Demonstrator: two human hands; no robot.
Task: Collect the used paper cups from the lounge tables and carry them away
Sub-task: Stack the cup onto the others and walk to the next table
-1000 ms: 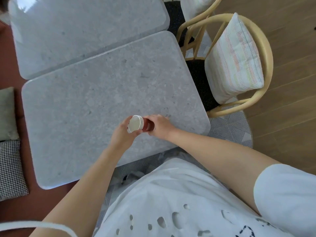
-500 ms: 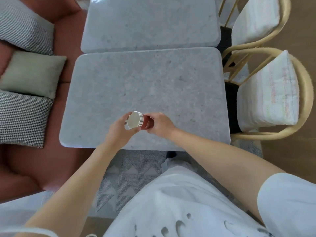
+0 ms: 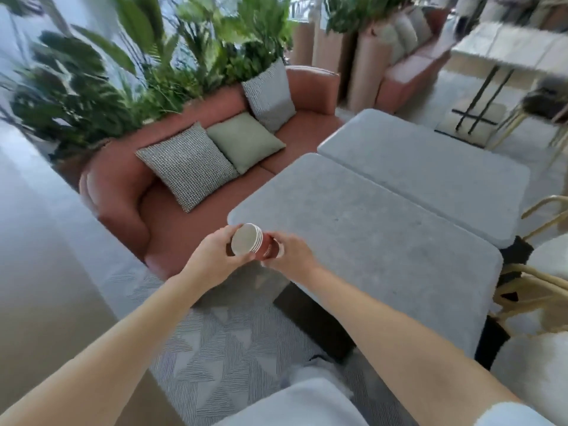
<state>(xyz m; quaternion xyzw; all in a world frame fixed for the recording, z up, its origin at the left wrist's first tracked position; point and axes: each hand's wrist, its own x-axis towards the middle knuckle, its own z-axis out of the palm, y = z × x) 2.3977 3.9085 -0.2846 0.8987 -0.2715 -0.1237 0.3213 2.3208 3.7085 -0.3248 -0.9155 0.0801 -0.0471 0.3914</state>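
A stack of several nested red paper cups (image 3: 258,245) lies sideways between my hands, its white rims and open end turned toward the camera. My left hand (image 3: 216,256) grips the rim end, thumb under the opening and fingers over the top. My right hand (image 3: 290,256) holds the base end from the right. The stack hangs in the air at the near left corner of the grey stone table (image 3: 368,241).
A second grey table (image 3: 430,167) butts against the far side. A terracotta sofa (image 3: 123,192) with three cushions stands left, plants behind it. Wooden chairs (image 3: 534,290) with white cushions are at the right. A patterned rug (image 3: 215,358) lies underfoot.
The view has swung up and left from looking straight down at the table, now showing the sofa and plants. Both hands keep the same hold on the cup stack, now off the table's corner.
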